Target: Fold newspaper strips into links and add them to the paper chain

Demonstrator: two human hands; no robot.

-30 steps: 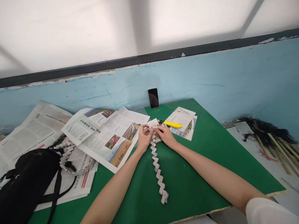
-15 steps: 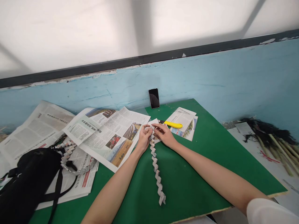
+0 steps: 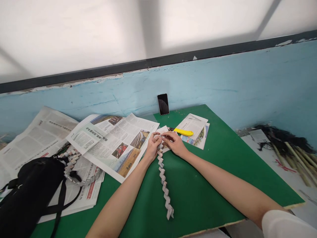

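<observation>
A zigzag chain of folded paper (image 3: 163, 181) hangs down over the green table from between my two hands. My left hand (image 3: 153, 147) has its fingers closed round the chain's upper end. Close beside it, my right hand (image 3: 174, 142) pinches at the same end, fingertips nearly touching the left ones. Small paper pieces lie partly hidden behind the hands. A yellow cutter (image 3: 183, 132) rests just beyond my right hand, partly over cut newspaper pieces (image 3: 192, 125).
Newspaper sheets (image 3: 106, 142) spread over the left of the green table (image 3: 210, 198). A black bag (image 3: 32, 191) and another paper chain (image 3: 71, 162) lie on them. A phone (image 3: 163, 104) leans on the blue wall. Sticks (image 3: 297, 162) lie at the far right.
The lower part of the paper chain has swung slightly to the left. Both hands stay at its upper end, their fingers shifted a little.
</observation>
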